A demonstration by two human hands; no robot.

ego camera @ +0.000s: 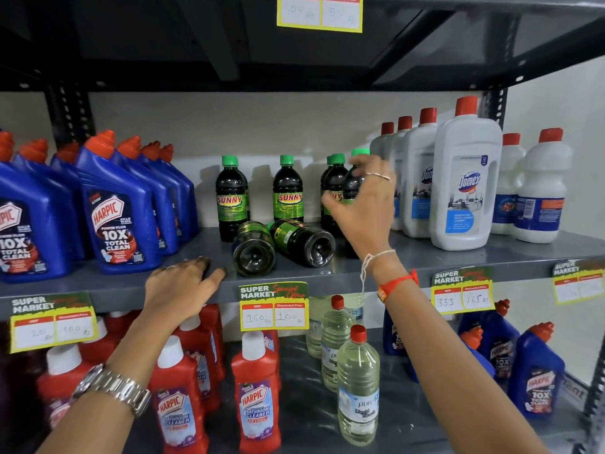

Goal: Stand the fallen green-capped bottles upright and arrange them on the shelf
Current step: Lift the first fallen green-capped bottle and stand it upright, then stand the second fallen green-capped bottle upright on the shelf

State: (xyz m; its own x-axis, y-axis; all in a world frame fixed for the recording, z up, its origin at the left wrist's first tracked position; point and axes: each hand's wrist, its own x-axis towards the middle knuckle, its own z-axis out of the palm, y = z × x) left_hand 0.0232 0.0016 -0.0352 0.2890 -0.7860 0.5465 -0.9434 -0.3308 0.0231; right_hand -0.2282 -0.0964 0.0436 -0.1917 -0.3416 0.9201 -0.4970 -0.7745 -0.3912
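This is a shop, a supermarket aisle of cleaning goods. Grey metal shelves (425, 257) on slotted uprights carry rows of the same product, faces outward: blue Harpic bottles (114, 217) at the left, white Domex bottles (465, 185) at the right, red Harpic bathroom cleaner (258, 404) on the lower shelf. Yellow price tags (273, 306) clipped to the shelf edges read "Super Market", with an MRP and a discounted price handwritten in.

the right hand (361, 204) covers most of the rightmost upright green-capped bottle (353, 185), so its label cannot be read. the leftmost harpic bottle (19, 221) is cut by the frame's left edge. the top price tag (320, 11) is cropped above, its handwritten figures too faint to make out.
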